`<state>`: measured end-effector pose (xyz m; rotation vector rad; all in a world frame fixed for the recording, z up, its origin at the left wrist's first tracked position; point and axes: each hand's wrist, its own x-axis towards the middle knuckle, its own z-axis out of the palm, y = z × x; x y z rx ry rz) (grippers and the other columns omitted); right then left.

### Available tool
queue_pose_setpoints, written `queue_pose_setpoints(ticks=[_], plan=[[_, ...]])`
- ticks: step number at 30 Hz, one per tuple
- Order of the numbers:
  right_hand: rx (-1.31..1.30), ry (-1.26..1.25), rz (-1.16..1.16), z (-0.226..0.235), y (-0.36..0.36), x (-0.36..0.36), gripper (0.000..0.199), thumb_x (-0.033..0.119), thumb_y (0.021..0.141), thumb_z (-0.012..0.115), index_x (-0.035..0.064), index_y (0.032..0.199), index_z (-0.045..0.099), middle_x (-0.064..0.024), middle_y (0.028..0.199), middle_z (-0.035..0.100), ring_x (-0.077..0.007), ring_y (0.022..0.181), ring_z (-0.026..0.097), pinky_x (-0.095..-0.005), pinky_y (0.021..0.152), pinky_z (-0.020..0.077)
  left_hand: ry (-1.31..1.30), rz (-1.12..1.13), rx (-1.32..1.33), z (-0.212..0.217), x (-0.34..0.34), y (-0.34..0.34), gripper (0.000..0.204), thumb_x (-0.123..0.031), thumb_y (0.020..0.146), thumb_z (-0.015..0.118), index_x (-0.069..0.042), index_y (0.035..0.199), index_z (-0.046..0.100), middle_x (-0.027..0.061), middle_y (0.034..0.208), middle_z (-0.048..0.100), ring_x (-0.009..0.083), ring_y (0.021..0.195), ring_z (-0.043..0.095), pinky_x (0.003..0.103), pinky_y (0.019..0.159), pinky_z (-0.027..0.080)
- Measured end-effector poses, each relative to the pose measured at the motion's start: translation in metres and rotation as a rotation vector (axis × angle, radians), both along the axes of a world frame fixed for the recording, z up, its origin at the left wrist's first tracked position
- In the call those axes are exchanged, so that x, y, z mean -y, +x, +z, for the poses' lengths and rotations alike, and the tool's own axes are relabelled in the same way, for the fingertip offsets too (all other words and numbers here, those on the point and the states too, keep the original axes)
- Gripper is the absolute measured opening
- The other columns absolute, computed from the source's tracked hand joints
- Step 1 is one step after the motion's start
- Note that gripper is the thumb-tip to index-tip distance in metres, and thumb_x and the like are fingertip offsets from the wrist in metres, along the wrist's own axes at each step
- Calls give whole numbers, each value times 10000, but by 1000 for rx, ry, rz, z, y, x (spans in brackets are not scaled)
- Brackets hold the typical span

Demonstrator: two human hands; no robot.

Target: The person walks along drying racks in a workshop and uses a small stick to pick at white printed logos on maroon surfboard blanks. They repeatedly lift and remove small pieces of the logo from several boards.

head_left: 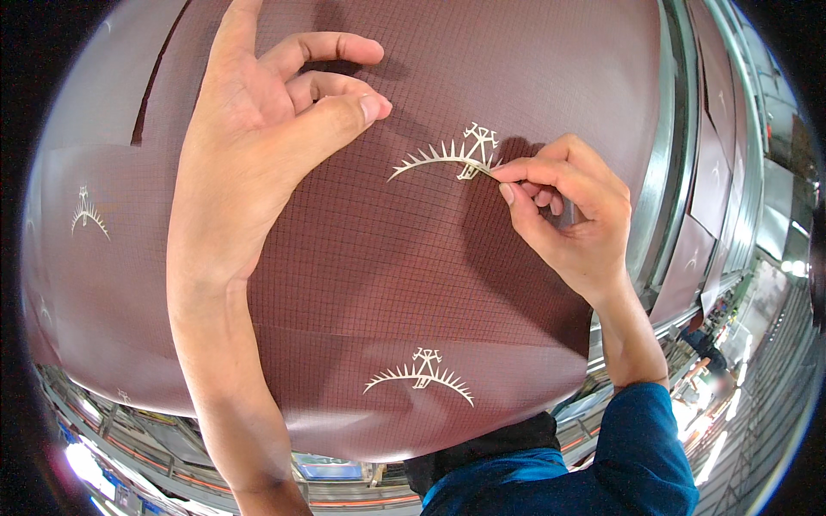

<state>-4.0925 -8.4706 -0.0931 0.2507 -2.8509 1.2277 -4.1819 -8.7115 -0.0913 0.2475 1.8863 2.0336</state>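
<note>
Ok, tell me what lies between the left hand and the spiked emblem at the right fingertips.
Only gridded maroon sheet lies between the left hand and the spiked emblem, as the head view shows.

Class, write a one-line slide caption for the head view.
Right hand at one side of a pale spiked emblem on maroon gridded material, left hand nearby.

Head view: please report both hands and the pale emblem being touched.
Left hand over maroon sheet, nothing visible in grip. Right hand pinching upper pale emblem near its right side. Right hand partly blocks view.
</note>
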Motion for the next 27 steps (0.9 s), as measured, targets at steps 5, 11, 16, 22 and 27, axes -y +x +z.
queue_pose_setpoints(ticks=[5,11,16,22,27], plan=[[-9,12,12,0,0,1,224,-53,767,766,83,944,770,-17,814,615,-79,645,566,-215,562,472,269,73,290,27,-3,-3,1085,170,860,629,-83,1586,-136,198,1155,542,165,895,649,266,819,569],[-7,6,7,-1,0,1,216,-52,768,765,80,940,771,-18,813,615,-80,647,569,-218,568,479,268,73,290,27,-2,-3,1084,169,861,627,-84,1585,-139,203,1159,543,168,896,649,269,820,575],[-7,16,17,-2,0,-1,218,-53,767,763,78,942,771,-20,814,616,-84,651,576,-223,571,484,280,70,296,26,-4,-4,1085,171,859,626,-79,1584,-142,207,1161,541,171,896,649,270,822,575],[-8,17,13,0,0,1,216,-50,766,765,80,938,770,-22,815,618,-88,653,582,-225,572,487,25,0,9,-1,2,2,946,44,857,671,-17,1593,80,246,1244,572,172,944,651,337,966,520],[3,-1,2,-1,0,0,217,-55,769,765,80,939,770,-19,816,617,-80,650,573,-219,568,478,26,-10,21,0,0,2,937,46,862,660,-16,1593,76,249,1255,566,175,953,652,339,967,518]])
